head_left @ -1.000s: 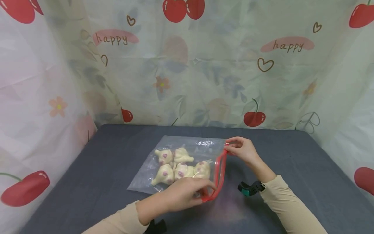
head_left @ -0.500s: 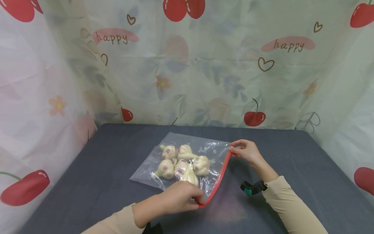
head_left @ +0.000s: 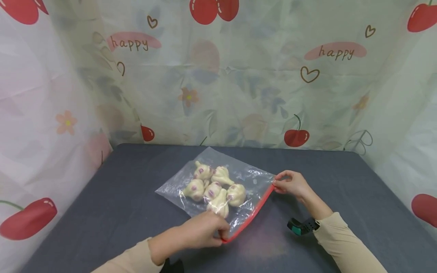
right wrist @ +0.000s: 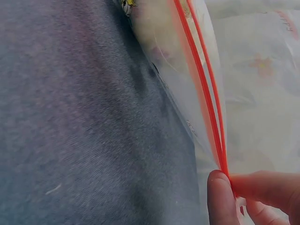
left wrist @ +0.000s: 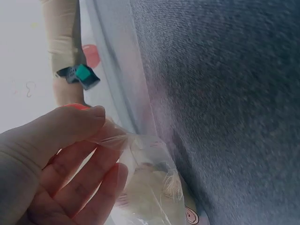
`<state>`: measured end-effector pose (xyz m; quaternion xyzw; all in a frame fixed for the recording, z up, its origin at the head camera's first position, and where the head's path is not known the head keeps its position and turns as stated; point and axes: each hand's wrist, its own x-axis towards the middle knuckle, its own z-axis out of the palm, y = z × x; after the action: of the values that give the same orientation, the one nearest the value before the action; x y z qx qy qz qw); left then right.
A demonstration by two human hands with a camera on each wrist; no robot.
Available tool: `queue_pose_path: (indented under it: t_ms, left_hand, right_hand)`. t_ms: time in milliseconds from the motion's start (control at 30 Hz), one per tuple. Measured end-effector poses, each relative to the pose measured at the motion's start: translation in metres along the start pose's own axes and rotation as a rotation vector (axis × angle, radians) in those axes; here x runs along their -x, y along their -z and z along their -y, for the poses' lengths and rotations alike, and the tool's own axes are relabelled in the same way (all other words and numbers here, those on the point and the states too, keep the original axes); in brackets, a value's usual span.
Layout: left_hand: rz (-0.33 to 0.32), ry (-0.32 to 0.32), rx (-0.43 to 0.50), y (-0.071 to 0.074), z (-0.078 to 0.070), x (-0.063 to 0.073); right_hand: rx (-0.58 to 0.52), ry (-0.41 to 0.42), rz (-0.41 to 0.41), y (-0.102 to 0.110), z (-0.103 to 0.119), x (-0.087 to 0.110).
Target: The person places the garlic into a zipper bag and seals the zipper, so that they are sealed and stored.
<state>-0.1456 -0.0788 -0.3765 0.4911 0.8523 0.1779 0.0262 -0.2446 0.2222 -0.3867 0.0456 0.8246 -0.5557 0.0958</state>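
Note:
A clear zip bag [head_left: 250, 178] with a red zip strip [head_left: 252, 216] along its right edge is held over the dark table. Several garlic bulbs [head_left: 235, 195], cream with purple patches, lie inside it. At the strip's near end, my left hand [head_left: 203, 229] pinches the bag's corner; in the left wrist view, its thumb presses over the clear plastic [left wrist: 152, 150]. My right hand [head_left: 293, 185] pinches the far end of the strip between thumb and forefinger. The right wrist view shows two red lines [right wrist: 206, 93] of the strip converging at those fingers.
The dark cloth-covered table [head_left: 129, 182] spreads around the bag. A patterned curtain [head_left: 239, 94] stands behind and along both sides. A black wrist device [head_left: 303, 226] with a green patch hangs by the right sleeve.
The strip has gone from a gaping loop to one straight line. The bag has turned, its far corner rising. My right hand moved right and nearer; my left moved left and slightly nearer.

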Motion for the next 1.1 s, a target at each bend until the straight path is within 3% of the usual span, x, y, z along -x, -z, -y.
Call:
queue_pose_path:
  t_ms: [367, 600, 867, 967, 1100]
  left_hand:
    - [0.035, 0.081, 0.075, 0.004, 0.009, 0.011]
    - [0.064, 0.059, 0.132, 0.006, 0.015, 0.015]
    - [0.086, -0.023, 0.094, 0.007, 0.018, 0.013]
    - [0.135, -0.009, 0.144, 0.011, 0.016, 0.012]
    - [0.144, -0.021, 0.217, 0.025, 0.016, 0.009]
  right_hand:
    - [-0.006, -0.013, 0.046, 0.004, -0.005, 0.013]
    - [-0.005, -0.004, 0.067, 0.003, -0.009, 0.017]
    - [-0.016, 0.006, 0.033, 0.0, -0.009, 0.02]
    - [-0.011, 0.014, 0.019, 0.0, -0.009, 0.02]
    - [-0.004, 0.04, 0.0, 0.0, -0.01, 0.021]
